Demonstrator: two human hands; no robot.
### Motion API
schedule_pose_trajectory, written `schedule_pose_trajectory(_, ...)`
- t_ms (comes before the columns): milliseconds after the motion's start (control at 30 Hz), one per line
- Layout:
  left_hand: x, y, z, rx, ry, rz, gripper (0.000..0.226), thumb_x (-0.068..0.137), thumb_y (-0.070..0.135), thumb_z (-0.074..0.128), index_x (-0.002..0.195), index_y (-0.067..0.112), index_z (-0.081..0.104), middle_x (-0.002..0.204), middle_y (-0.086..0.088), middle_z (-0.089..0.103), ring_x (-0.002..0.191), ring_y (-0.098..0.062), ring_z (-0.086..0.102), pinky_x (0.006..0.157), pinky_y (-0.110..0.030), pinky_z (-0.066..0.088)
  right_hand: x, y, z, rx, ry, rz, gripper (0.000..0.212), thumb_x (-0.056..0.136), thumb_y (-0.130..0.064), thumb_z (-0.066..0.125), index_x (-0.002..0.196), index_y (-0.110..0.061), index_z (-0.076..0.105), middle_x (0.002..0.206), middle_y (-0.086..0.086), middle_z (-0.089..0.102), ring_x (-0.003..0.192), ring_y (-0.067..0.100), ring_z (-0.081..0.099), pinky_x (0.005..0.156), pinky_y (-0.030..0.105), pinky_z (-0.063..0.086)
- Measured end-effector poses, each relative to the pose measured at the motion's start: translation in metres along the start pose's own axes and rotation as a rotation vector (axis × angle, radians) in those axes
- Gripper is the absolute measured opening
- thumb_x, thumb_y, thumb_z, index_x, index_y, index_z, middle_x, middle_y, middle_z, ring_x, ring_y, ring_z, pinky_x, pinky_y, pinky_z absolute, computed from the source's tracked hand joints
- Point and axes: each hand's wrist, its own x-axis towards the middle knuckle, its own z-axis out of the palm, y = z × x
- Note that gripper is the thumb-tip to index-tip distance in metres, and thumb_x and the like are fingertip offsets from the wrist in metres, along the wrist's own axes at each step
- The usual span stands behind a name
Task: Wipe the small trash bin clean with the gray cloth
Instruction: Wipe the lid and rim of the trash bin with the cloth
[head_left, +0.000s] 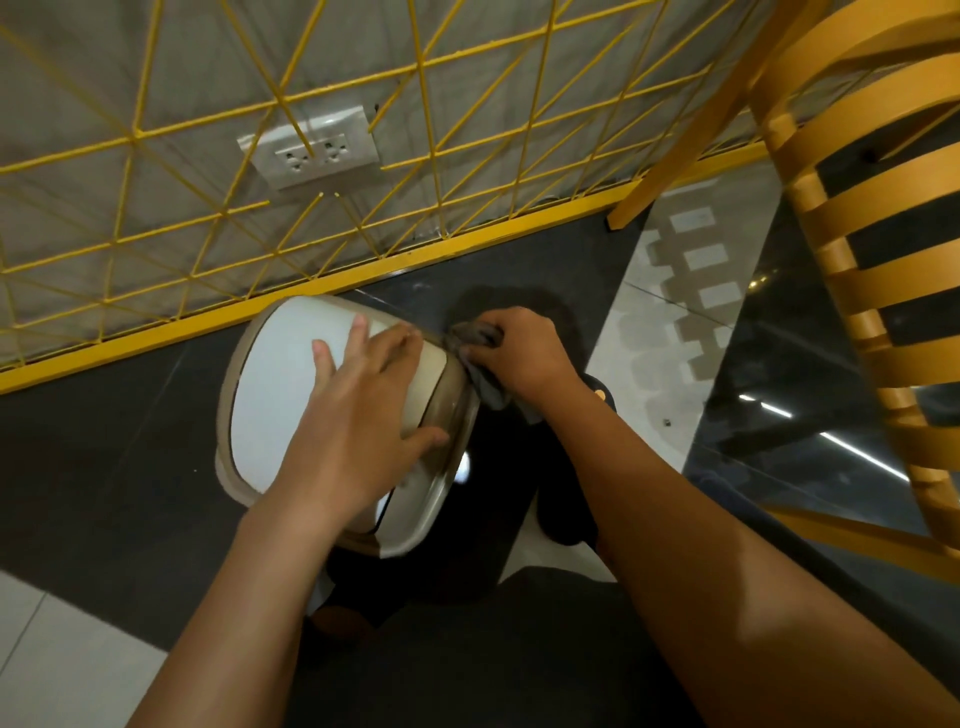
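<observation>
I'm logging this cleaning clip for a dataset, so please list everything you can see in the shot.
small trash bin: one, white lid on a beige body, on the dark floor beside the grid's base rail
gray cloth: one, gray, bunched against the bin's right edge
wire grid: one, yellow, standing along the wall
wall outlet: one, white, double socket, on the wall behind the grid
slatted chair: one, orange-yellow, at the right
floor: dark tiles under the bin, light tiles at lower left
left hand: one, fingers straight, flat on the bin's lid
right hand: one, gripping the cloth at the bin's edge
</observation>
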Motion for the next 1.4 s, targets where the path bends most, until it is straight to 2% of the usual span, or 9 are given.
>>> schedule_pose_trajectory(133, -0.004, 0.005, 0.001, 0.001, -0.045, 0.005, 0.081, 0.084, 0.042, 0.058, 0.147, 0.020, 0.011, 0.154, 0.005, 0.006, 0.144, -0.024, -0.010, 0.117, -0.043, -0.003, 0.009, -0.012, 0.001, 0.009, -0.020, -0.083, 0.014, 0.081, -0.017, 0.069, 0.085, -0.004, 0.067, 0.077, 0.007, 0.058, 0.080, 0.016, 0.053, 0.054, 0.017, 0.030)
schedule_pose_trajectory(233, -0.006, 0.007, 0.000, -0.088, -0.067, -0.058, 0.081, 0.082, 0.039, 0.063, 0.146, 0.027, 0.016, 0.151, 0.009, 0.000, 0.141, -0.032, -0.007, 0.117, -0.047, 0.016, 0.021, -0.032, 0.006, -0.024, -0.063, -0.149, 0.017, 0.083, -0.019, 0.067, 0.095, -0.007, 0.069, 0.084, 0.006, 0.057, 0.082, 0.013, 0.052, 0.053, 0.019, 0.031)
schedule_pose_trajectory(400, -0.006, 0.004, 0.002, -0.089, -0.036, -0.058, 0.081, 0.078, 0.041, 0.067, 0.145, 0.029, 0.023, 0.150, 0.006, 0.001, 0.138, -0.036, 0.004, 0.112, -0.047, 0.028, 0.032, -0.046, 0.013, 0.027, -0.073, -0.151, 0.029, 0.083, -0.020, 0.066, 0.107, -0.003, 0.067, 0.111, 0.014, 0.067, 0.104, 0.024, 0.060, 0.080, 0.023, 0.039)
schedule_pose_trajectory(533, -0.007, 0.005, 0.003, -0.210, -0.007, -0.093, 0.083, 0.076, 0.036, 0.070, 0.144, 0.028, 0.023, 0.150, 0.009, 0.002, 0.141, -0.034, -0.004, 0.112, -0.045, 0.024, 0.021, -0.035, 0.012, 0.072, -0.079, -0.090, 0.016, 0.085, -0.025, 0.065, 0.084, -0.009, 0.067, 0.078, 0.003, 0.059, 0.081, 0.017, 0.052, 0.064, 0.019, 0.037)
schedule_pose_trajectory(767, -0.008, 0.004, 0.004, -0.197, 0.030, -0.048, 0.084, 0.076, 0.036, 0.071, 0.143, 0.019, 0.024, 0.150, 0.001, 0.013, 0.137, -0.027, 0.003, 0.118, -0.045, 0.007, -0.003, -0.011, 0.007, 0.217, -0.036, 0.041, 0.026, 0.083, -0.023, 0.067, 0.081, 0.003, 0.064, 0.084, 0.020, 0.065, 0.078, 0.022, 0.055, 0.066, 0.025, 0.038)
schedule_pose_trajectory(933, -0.009, 0.005, 0.002, -0.233, 0.016, -0.035, 0.084, 0.076, 0.034, 0.071, 0.143, 0.015, 0.024, 0.149, 0.001, 0.017, 0.134, -0.018, 0.003, 0.117, -0.047, 0.006, -0.003, -0.027, 0.006, 0.127, -0.050, 0.035, 0.027, 0.085, -0.025, 0.064, 0.064, -0.015, 0.052, 0.060, -0.003, 0.048, 0.073, 0.016, 0.049, 0.059, 0.023, 0.033)
schedule_pose_trajectory(1133, -0.010, 0.000, 0.008, -0.296, 0.126, 0.034, 0.105, 0.072, 0.032, 0.075, 0.147, 0.019, 0.003, 0.155, -0.001, 0.006, 0.143, -0.021, 0.005, 0.116, -0.038, -0.006, -0.032, -0.029, 0.000, 0.379, 0.023, -0.049, 0.015, 0.084, -0.025, 0.065, 0.092, -0.013, 0.069, 0.076, 0.001, 0.066, 0.073, 0.010, 0.059, 0.063, 0.021, 0.044)
schedule_pose_trajectory(1233, -0.012, -0.001, 0.011, -0.375, 0.155, 0.036, 0.115, 0.069, 0.029, 0.078, 0.143, 0.028, -0.010, 0.156, 0.001, -0.014, 0.145, -0.021, -0.003, 0.118, -0.042, 0.003, -0.051, -0.044, -0.002, 0.258, 0.043, -0.170, 0.016, 0.085, -0.023, 0.065, 0.077, -0.009, 0.065, 0.068, 0.001, 0.059, 0.062, 0.008, 0.052, 0.056, 0.019, 0.039)
schedule_pose_trajectory(1400, -0.020, -0.004, 0.011, -0.459, 0.231, 0.065, 0.114, 0.068, 0.027, 0.079, 0.142, 0.030, -0.008, 0.157, -0.001, -0.012, 0.145, -0.024, 0.004, 0.111, -0.048, 0.031, -0.079, -0.054, 0.010, 0.080, 0.105, -0.296, 0.019, 0.081, -0.024, 0.067, 0.087, -0.006, 0.068, 0.091, 0.013, 0.061, 0.090, 0.025, 0.054, 0.081, 0.035, 0.039)
